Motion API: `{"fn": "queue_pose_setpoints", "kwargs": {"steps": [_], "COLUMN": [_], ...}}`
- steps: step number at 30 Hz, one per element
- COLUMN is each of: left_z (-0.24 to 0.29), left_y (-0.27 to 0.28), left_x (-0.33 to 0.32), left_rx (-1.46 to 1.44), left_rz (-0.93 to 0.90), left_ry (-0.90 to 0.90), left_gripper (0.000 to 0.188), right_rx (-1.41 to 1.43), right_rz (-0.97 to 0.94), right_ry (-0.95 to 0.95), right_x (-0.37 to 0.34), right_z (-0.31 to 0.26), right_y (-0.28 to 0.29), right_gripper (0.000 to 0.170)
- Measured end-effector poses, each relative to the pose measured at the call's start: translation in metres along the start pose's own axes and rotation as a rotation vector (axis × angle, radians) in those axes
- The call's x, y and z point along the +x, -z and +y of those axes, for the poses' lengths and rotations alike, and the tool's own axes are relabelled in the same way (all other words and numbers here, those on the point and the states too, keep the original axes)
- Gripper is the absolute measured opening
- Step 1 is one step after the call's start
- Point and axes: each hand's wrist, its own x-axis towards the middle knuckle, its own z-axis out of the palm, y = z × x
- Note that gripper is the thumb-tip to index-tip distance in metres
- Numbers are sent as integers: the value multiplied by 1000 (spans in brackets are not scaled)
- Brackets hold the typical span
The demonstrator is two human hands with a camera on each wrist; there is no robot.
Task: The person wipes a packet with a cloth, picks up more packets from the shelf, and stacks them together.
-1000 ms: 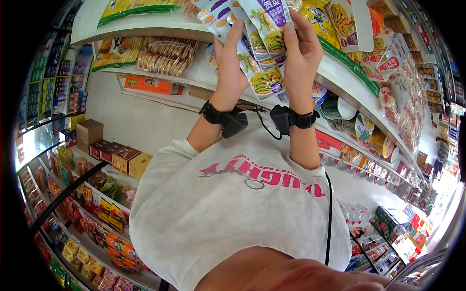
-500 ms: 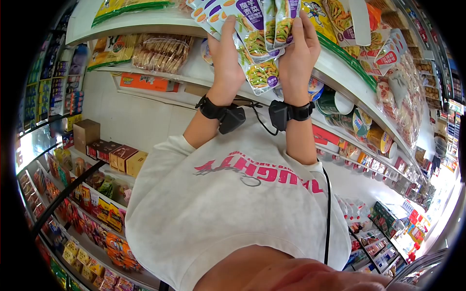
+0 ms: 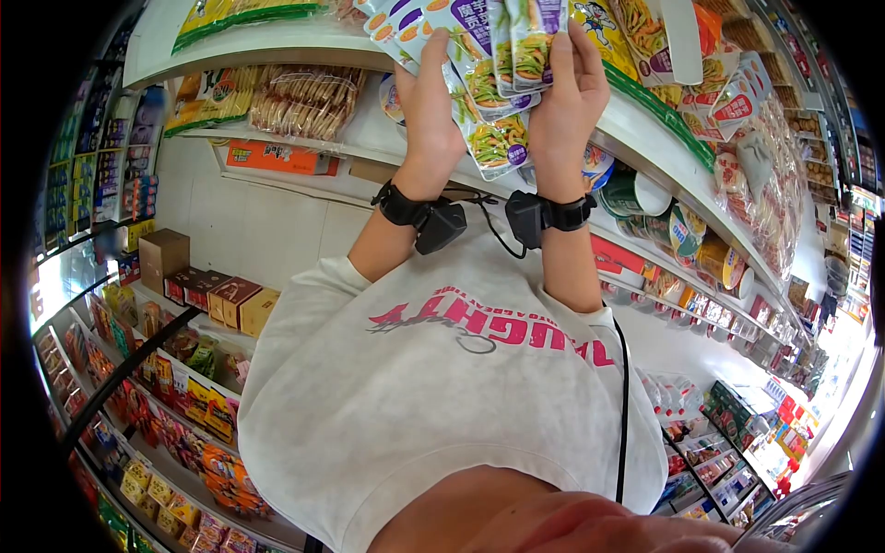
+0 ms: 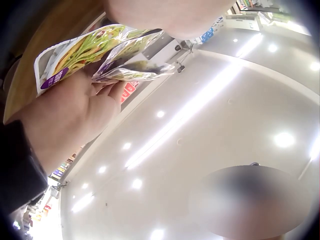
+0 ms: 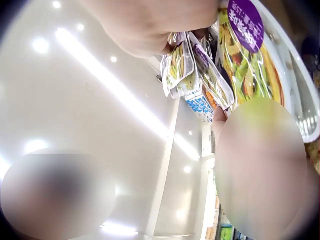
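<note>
Several white-and-purple food packets [image 3: 479, 78] are fanned out between the two hands at the top of the head view. The left hand [image 3: 430, 124] grips the fan's left part, thumb on the printed faces and the other fingers largely hidden behind. On the right side, the right hand [image 3: 564, 115] holds a few overlapping packets [image 3: 533, 46], thumb at their edge. The lowest packet [image 3: 499, 146] hangs between the wrists. In the left wrist view, the right hand [image 4: 65, 112] is behind a packet [image 4: 82, 52]. In the right wrist view, small packets [image 5: 180, 65] stick out below the right hand [image 5: 155, 22].
A curved white shelf [image 3: 369, 143] behind the hands carries yellow noodle bags [image 3: 217, 97], a bag of sticks [image 3: 309, 100] and, at right, instant-noodle cups [image 3: 636, 198]. Snack racks [image 3: 198, 405] stand at lower left. A black cable [image 3: 627, 415] runs down the shirt.
The right hand's packets have moved from the middle of the fan to its right side, and one more has shifted slightly left. Both hands have moved slightly left with the fan, still gripping it.
</note>
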Motion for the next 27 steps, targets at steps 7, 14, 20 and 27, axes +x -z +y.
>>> {"fn": "queue_pose_setpoints", "kwargs": {"steps": [7, 14, 20, 27], "left_z": [-7, -1, -3, -9], "left_y": [9, -1, -3, -3], "left_x": [7, 1, -1, 4], "left_rx": [-13, 34, -8, 36], "left_rz": [-32, 44, 23, -76], "left_ry": [12, 48, 51, -47], "left_gripper": [40, 39, 41, 51], "right_rx": [-433, -602, -606, -659], "right_rz": [-84, -67, -74, -111], "right_ry": [201, 264, 231, 211], "right_x": [-8, -3, 0, -4], "right_z": [-6, 2, 2, -1], "right_y": [-17, -8, -6, -9], "right_gripper": [32, 31, 31, 29]}}
